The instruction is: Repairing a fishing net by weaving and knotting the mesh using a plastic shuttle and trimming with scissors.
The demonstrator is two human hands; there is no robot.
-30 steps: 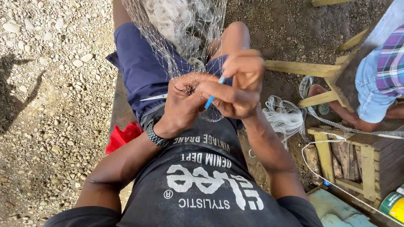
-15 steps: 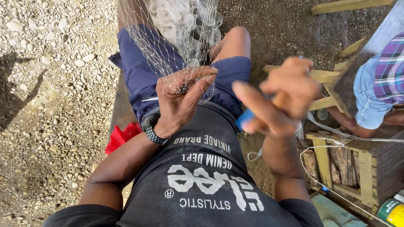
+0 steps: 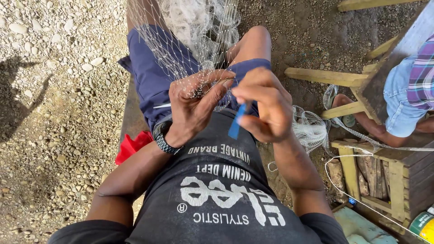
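A thin white fishing net (image 3: 181, 40) hangs over my knees and blue shorts (image 3: 153, 77). My left hand (image 3: 194, 106) pinches a bunch of its mesh just above my lap, fingers closed on the strands. My right hand (image 3: 264, 106) is right beside it, almost touching, and grips a small blue netting needle (image 3: 237, 122) that points down toward my dark shirt. A black watch (image 3: 162, 138) sits on my left wrist.
Gravel ground spreads to the left. A red cloth (image 3: 131, 147) lies by my left hip. More net (image 3: 309, 129) is heaped at my right. Another person's leg (image 3: 370, 126) in light blue shorts, wooden frames (image 3: 325, 77) and a wooden crate (image 3: 393, 176) stand on the right.
My right hand swung out to the right with the blue needle, then came back in close to my left hand. The left hand kept its hold on the mesh.
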